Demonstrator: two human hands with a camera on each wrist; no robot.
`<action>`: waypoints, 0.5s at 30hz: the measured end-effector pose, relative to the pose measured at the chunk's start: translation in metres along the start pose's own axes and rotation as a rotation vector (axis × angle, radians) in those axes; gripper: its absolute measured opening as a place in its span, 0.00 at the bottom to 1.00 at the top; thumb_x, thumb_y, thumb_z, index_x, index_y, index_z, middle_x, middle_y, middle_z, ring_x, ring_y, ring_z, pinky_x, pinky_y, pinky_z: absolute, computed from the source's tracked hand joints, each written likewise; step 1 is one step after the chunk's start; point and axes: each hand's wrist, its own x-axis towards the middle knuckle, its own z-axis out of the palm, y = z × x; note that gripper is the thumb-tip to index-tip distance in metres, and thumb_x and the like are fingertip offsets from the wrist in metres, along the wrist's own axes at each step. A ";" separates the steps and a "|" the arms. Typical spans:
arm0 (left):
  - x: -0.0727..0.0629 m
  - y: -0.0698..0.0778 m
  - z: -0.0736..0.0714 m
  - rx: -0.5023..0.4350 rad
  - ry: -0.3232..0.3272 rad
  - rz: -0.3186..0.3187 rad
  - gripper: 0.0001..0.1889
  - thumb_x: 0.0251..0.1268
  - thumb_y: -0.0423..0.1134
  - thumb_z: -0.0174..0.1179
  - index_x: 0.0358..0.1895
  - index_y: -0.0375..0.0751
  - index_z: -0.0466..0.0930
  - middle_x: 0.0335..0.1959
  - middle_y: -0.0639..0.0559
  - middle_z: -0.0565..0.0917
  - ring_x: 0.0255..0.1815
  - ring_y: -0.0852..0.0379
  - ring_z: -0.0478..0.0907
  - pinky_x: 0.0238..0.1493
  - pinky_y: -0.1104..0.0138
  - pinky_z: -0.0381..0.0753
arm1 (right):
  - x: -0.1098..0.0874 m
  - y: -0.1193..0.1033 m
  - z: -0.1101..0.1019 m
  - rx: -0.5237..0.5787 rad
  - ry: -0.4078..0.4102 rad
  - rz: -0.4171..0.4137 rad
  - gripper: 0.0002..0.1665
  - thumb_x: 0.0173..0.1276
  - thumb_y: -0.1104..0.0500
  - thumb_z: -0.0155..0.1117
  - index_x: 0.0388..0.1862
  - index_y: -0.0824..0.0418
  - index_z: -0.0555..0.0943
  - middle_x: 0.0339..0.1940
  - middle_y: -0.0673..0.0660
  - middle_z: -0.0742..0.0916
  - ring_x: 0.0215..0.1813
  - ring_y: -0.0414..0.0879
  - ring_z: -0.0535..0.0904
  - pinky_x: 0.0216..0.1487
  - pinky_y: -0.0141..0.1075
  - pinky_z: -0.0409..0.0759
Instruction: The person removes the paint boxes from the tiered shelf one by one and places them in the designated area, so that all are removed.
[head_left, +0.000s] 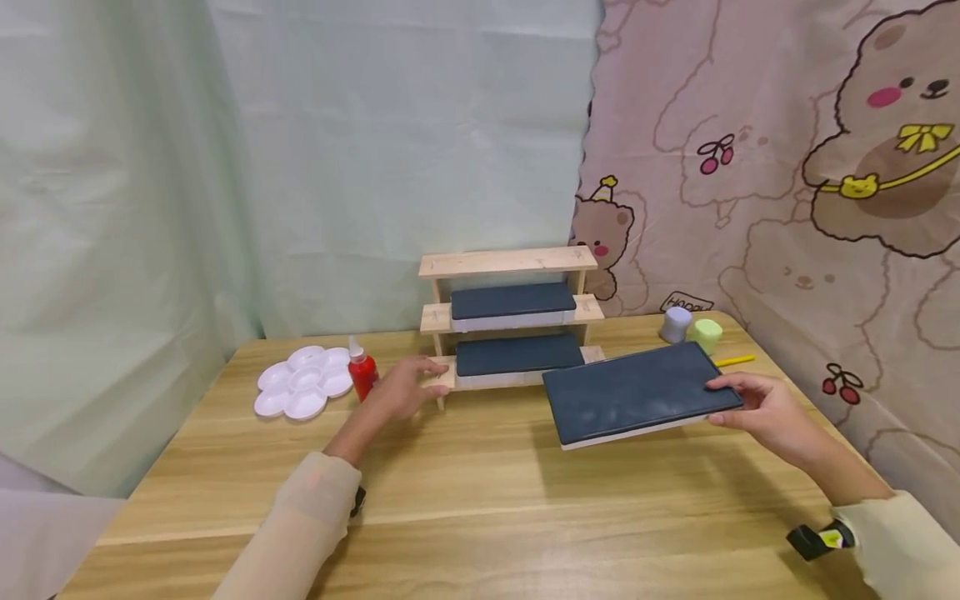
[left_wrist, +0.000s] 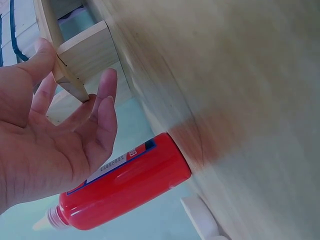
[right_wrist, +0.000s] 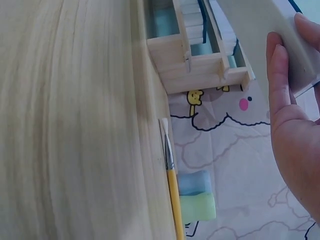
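Observation:
In the head view a three-step wooden stand (head_left: 510,263) is at the back of the table. Two flat boxes, an upper box (head_left: 513,302) and a lower box (head_left: 517,356), lie on its steps, with dark blue lids and white bases. My left hand (head_left: 405,388) pinches the left end of the lowest step, thumb above and fingers below, as the left wrist view shows. Raised over the table at right, a similar flat box (head_left: 637,396) is held at its right end by my right hand (head_left: 772,417), fingers on the lid and thumb at the near edge.
A red squeeze bottle (head_left: 363,375) stands close beside my left hand. Left of it lies a white flower-shaped palette (head_left: 306,379). At the back right are a lilac jar (head_left: 676,325), a green jar (head_left: 707,335) and a yellow-handled paintbrush (right_wrist: 174,200). Curtains hang behind the table.

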 end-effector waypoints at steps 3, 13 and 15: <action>0.000 0.001 -0.001 -0.005 -0.002 0.003 0.25 0.63 0.43 0.68 0.63 0.43 0.79 0.65 0.43 0.77 0.69 0.40 0.69 0.67 0.47 0.69 | -0.002 0.000 -0.002 -0.020 0.018 -0.002 0.31 0.55 0.88 0.59 0.51 0.63 0.85 0.48 0.50 0.85 0.43 0.39 0.85 0.40 0.31 0.85; -0.001 0.003 -0.003 -0.015 -0.013 -0.017 0.26 0.63 0.44 0.69 0.64 0.44 0.79 0.66 0.43 0.77 0.70 0.39 0.68 0.67 0.46 0.69 | -0.010 0.002 -0.006 -0.068 0.045 0.020 0.30 0.55 0.87 0.60 0.50 0.62 0.86 0.49 0.47 0.84 0.43 0.38 0.85 0.39 0.30 0.85; -0.001 0.003 -0.002 -0.022 -0.012 -0.026 0.26 0.63 0.45 0.68 0.64 0.46 0.79 0.67 0.43 0.76 0.70 0.39 0.67 0.67 0.45 0.69 | -0.011 0.003 -0.008 -0.062 0.036 0.020 0.30 0.55 0.88 0.59 0.50 0.63 0.85 0.49 0.47 0.85 0.44 0.38 0.85 0.40 0.30 0.85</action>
